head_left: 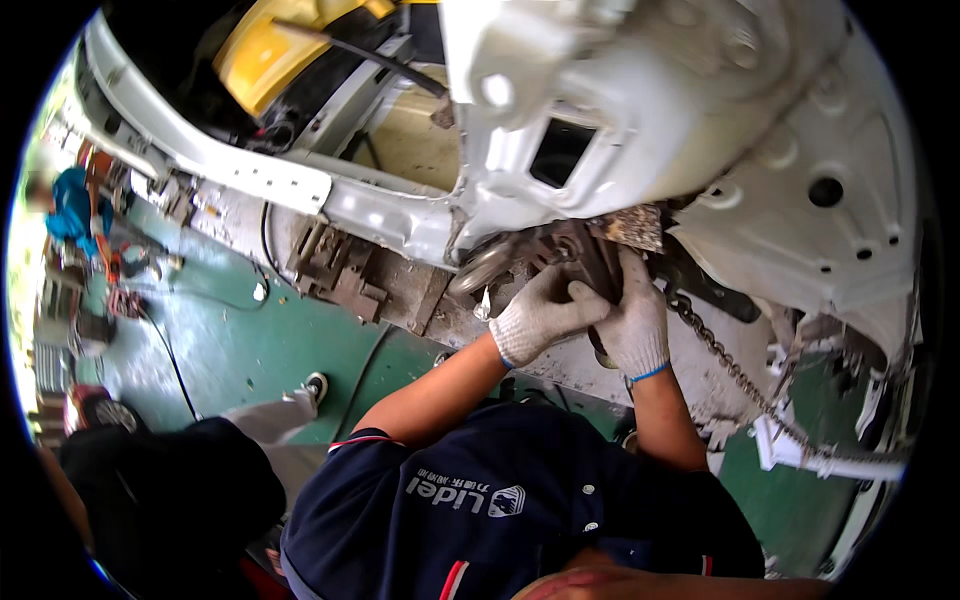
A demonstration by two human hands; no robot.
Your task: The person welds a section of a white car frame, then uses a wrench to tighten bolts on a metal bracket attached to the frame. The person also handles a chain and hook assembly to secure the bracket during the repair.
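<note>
Left hand (545, 315) at metal part (577, 243), green floor (290, 345) below.

At left, a dark cable (179, 376) lies on green floor (235, 340).

Metal assembly (548, 246): dark, worn and grimy, it lies aslant beneath the near edge of the white car body (400, 222). Its smooth, rounded end (482, 270) points left and nearer; 1 rough, mottled brown piece (635, 228) shows at its far right. The underside is hidden.
</note>
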